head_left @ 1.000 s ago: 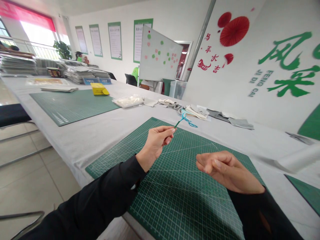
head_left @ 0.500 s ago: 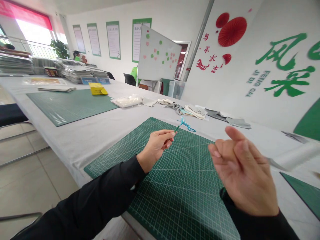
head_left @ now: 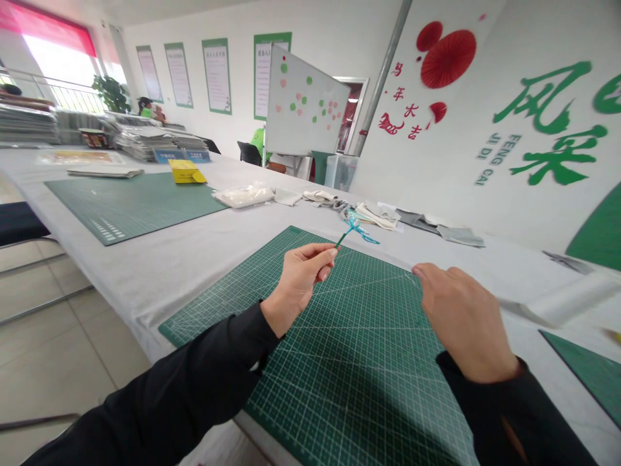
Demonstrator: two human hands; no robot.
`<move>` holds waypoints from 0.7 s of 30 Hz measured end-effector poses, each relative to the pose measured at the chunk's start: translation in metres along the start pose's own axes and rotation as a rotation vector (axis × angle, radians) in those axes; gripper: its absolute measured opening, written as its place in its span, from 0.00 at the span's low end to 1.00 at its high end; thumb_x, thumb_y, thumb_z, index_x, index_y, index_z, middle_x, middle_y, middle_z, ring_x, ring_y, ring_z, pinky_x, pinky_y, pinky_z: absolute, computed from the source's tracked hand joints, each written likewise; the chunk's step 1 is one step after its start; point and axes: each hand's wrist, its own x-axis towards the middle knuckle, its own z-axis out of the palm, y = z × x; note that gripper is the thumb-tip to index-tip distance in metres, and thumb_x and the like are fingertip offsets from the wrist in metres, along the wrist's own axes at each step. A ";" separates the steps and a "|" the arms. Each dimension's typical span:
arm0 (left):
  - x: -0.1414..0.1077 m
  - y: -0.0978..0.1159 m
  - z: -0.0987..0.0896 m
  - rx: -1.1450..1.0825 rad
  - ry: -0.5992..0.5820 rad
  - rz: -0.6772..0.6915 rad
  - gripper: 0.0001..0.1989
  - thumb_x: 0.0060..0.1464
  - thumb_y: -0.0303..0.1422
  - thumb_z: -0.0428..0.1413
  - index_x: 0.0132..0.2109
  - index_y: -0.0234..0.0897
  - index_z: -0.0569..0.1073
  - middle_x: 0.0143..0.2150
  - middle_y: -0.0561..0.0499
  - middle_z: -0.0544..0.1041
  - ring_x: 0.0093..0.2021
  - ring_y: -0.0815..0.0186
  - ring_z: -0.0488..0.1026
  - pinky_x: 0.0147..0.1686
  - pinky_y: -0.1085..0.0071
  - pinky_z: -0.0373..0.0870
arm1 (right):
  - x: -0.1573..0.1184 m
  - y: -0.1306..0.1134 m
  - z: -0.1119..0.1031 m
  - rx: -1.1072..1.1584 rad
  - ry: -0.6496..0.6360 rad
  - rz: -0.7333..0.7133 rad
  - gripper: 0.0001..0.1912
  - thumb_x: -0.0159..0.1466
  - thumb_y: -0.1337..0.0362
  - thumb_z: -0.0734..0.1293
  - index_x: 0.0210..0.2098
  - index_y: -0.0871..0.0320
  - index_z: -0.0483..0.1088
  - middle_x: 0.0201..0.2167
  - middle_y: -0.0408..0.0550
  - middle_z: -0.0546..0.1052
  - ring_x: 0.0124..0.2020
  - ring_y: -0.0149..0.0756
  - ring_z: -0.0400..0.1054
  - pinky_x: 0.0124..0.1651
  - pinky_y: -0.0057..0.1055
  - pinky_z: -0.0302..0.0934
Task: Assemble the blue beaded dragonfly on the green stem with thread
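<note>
Since earlier, the right hand [head_left: 468, 320] is showing its back, not palm. The left hand [head_left: 309, 272] is pinching a green-stemmed blue piece [head_left: 353, 225], long axis pointing up-right between the hands, lower end hidden. Right grip is being obscured; cannot tell.

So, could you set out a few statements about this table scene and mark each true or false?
1. The left hand pinches a green stem with a blue top. True.
2. Both hands touch the stem. False: the right hand is apart from it.
3. A gridded green mat lies on the table. True.
4. The yellow box is on the floor. False: the yellow box is up on the table.
</note>
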 end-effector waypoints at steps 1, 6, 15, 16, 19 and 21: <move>0.001 0.000 0.000 0.001 0.019 0.002 0.08 0.42 0.28 0.62 0.33 0.28 0.76 0.21 0.55 0.68 0.16 0.80 0.58 0.18 0.79 0.49 | 0.001 0.001 -0.002 0.106 -0.093 -0.010 0.15 0.65 0.67 0.55 0.32 0.59 0.71 0.20 0.49 0.72 0.26 0.41 0.66 0.29 0.33 0.56; 0.005 -0.001 -0.004 0.007 0.108 -0.051 0.07 0.43 0.28 0.61 0.32 0.29 0.75 0.20 0.56 0.68 0.16 0.80 0.57 0.17 0.79 0.49 | 0.003 0.006 -0.022 0.624 -0.400 -0.047 0.14 0.65 0.61 0.55 0.32 0.54 0.70 0.19 0.41 0.72 0.20 0.33 0.65 0.26 0.30 0.58; 0.006 -0.003 -0.005 -0.003 0.074 -0.090 0.05 0.44 0.27 0.60 0.31 0.28 0.75 0.21 0.54 0.68 0.16 0.80 0.58 0.17 0.79 0.48 | -0.003 0.002 -0.043 0.498 -0.063 -0.089 0.16 0.64 0.54 0.60 0.23 0.55 0.64 0.21 0.42 0.67 0.23 0.33 0.61 0.28 0.32 0.53; 0.006 -0.003 -0.005 -0.005 0.071 -0.098 0.05 0.45 0.27 0.60 0.31 0.28 0.75 0.21 0.54 0.68 0.16 0.80 0.58 0.17 0.79 0.48 | -0.003 0.000 -0.047 0.491 -0.017 -0.124 0.17 0.64 0.55 0.60 0.22 0.55 0.61 0.20 0.42 0.65 0.23 0.33 0.59 0.27 0.32 0.52; 0.005 -0.004 -0.004 0.006 0.057 -0.128 0.04 0.45 0.26 0.60 0.31 0.28 0.75 0.21 0.54 0.69 0.16 0.80 0.59 0.17 0.79 0.49 | -0.003 -0.009 -0.059 0.482 0.081 -0.257 0.16 0.64 0.60 0.60 0.21 0.55 0.56 0.19 0.41 0.61 0.23 0.32 0.57 0.29 0.32 0.50; 0.005 -0.005 -0.003 0.030 0.053 -0.149 0.04 0.45 0.26 0.60 0.31 0.28 0.75 0.21 0.54 0.69 0.16 0.80 0.58 0.17 0.79 0.49 | -0.004 -0.016 -0.067 0.473 0.111 -0.314 0.15 0.64 0.64 0.60 0.21 0.55 0.54 0.18 0.40 0.59 0.23 0.32 0.56 0.29 0.32 0.49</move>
